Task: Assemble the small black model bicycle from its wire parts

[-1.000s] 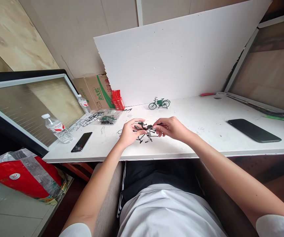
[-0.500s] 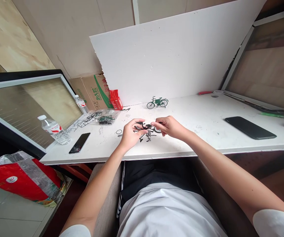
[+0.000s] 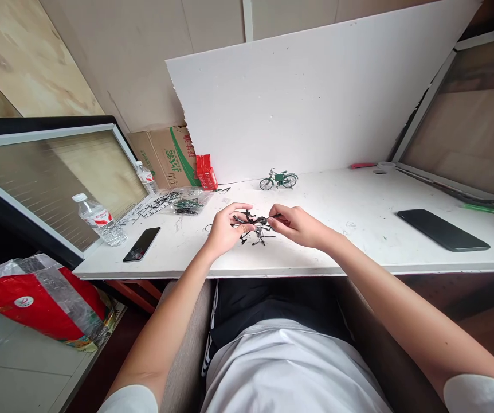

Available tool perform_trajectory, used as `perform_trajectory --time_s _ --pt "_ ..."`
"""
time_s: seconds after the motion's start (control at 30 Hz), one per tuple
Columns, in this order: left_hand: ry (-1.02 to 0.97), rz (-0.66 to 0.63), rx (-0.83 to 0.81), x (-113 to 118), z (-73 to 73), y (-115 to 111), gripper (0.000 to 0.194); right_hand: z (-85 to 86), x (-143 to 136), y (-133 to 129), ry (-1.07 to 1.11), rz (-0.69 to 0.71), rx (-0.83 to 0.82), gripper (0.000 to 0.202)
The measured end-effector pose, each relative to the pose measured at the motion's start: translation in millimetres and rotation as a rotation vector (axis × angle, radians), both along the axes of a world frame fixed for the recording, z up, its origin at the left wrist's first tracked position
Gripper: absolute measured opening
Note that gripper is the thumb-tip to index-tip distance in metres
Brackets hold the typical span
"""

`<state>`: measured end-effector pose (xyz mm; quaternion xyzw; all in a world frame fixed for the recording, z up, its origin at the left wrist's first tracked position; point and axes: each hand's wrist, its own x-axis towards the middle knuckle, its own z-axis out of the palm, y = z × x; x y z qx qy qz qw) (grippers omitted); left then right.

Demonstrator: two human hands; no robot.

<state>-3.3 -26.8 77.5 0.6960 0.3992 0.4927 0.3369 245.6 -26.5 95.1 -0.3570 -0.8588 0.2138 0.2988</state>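
Note:
Between my two hands is a black model bicycle piece made of thin bars; its exact part is too small to tell. My left hand is closed around its left side, thumb below and fingers above. From the right, my right hand pinches a dark, thin end of it between thumb and fingers. Small black and grey model parts show just beneath, and I cannot tell whether they lie on the table or hang from the piece. A thin black ring lies beside my left hand, partly hidden by it.
An assembled green model bicycle stands behind my hands on the white table. Leftward are a bag of parts, black part frames, a phone and a water bottle. A larger black phone lies right.
My right hand's fingers have closed in on the piece's right end, and the piece has turned a little. The wheel seen by my right hand is now hidden. The view has shifted slightly.

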Motion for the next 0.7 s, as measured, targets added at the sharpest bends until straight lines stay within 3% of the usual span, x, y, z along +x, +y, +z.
perform_trajectory --time_s 0.7 --pt "0.058 0.024 0.018 1.6 1.7 -3.8 0.047 2.5 0.3 1.1 0.014 0.056 -0.134 0.056"
